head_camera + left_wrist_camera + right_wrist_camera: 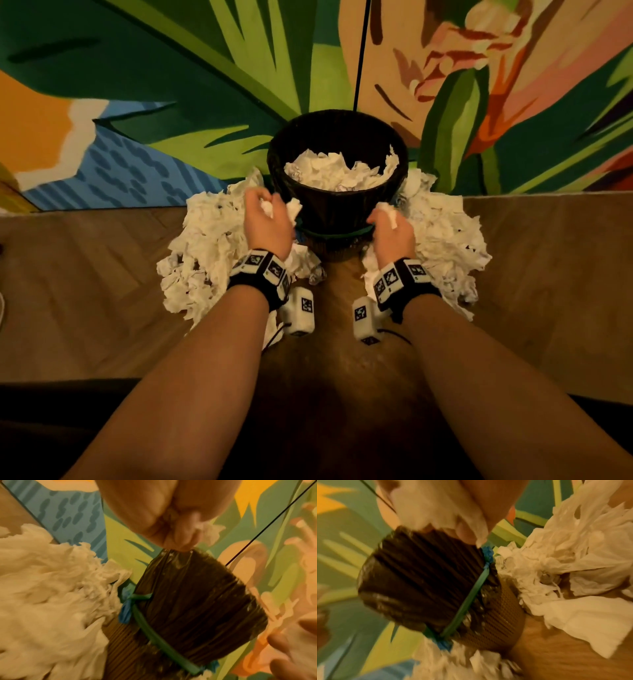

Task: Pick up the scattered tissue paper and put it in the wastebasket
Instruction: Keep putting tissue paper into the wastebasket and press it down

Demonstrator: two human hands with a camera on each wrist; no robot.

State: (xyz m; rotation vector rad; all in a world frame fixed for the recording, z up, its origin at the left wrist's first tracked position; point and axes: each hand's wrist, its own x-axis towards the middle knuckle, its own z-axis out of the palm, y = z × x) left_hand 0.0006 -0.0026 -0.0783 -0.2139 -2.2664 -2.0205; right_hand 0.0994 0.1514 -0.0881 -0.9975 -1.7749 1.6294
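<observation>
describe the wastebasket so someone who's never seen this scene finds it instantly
Start at the edge of the colourful leaf-pattern rug, where it meets the wooden floor. The wastebasket stands there between two heaps of white tissue paper. It is the only dark, round thing: black liner tied with a green band, tissue already inside.

A brown wooden floor with a herringbone pattern point(102, 291) is stretching out below me to the left and right. Beyond it, a large colourful rug with green leaves, orange and blue patches and a pink flower point(171, 85) is lying flat, its near edge meeting the wood. A thin black cord point(361, 51) is running straight across the rug, away from me. Black wristbands with white square-patterned marker tiles point(260, 274) are sitting on my wrists, and small white camera boxes point(301, 313) are hanging under them, each trailing a thin black cable.
</observation>
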